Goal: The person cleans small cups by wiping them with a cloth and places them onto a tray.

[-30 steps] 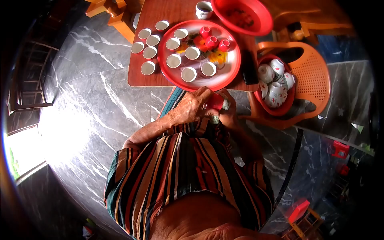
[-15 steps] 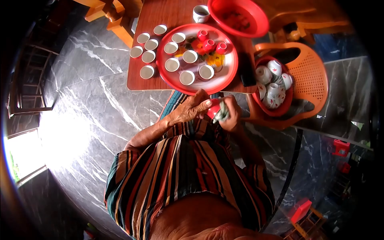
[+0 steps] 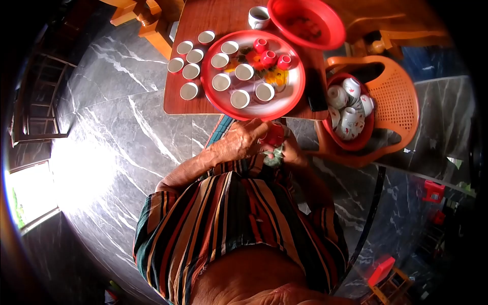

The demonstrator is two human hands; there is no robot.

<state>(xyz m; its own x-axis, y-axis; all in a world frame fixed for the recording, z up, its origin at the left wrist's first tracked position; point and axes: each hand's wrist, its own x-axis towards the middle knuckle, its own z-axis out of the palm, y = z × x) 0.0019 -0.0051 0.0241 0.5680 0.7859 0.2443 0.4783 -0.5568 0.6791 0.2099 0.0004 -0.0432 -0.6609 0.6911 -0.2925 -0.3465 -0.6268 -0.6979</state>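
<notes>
Just in front of the table edge, my left hand (image 3: 242, 140) has its fingers closed around a small red cup (image 3: 273, 134). My right hand (image 3: 293, 148) grips a greenish-white cloth (image 3: 274, 155) against that cup, its fingers partly hidden. Beyond them lies a round red-rimmed tray (image 3: 206, 91) with a flower pattern. Several white-lined cups (image 3: 240, 98) stand upright on it, and three small red cups (image 3: 269, 58) rest toward its right side. More white-lined cups (image 3: 189, 91) stand on the table to the left of the tray.
A red basin (image 3: 338, 31) and a larger white cup (image 3: 258, 18) are at the back of the wooden table (image 3: 175, 104). A dark flat object (image 3: 316, 96) lies by the right edge. On an orange chair (image 3: 401, 96), a red bowl (image 3: 369, 133) holds several white cups and dishes.
The red cup has turned in my left hand and moved slightly up. The cloth has shifted a little left and down with my right fingers. The whole view has shifted slightly.
</notes>
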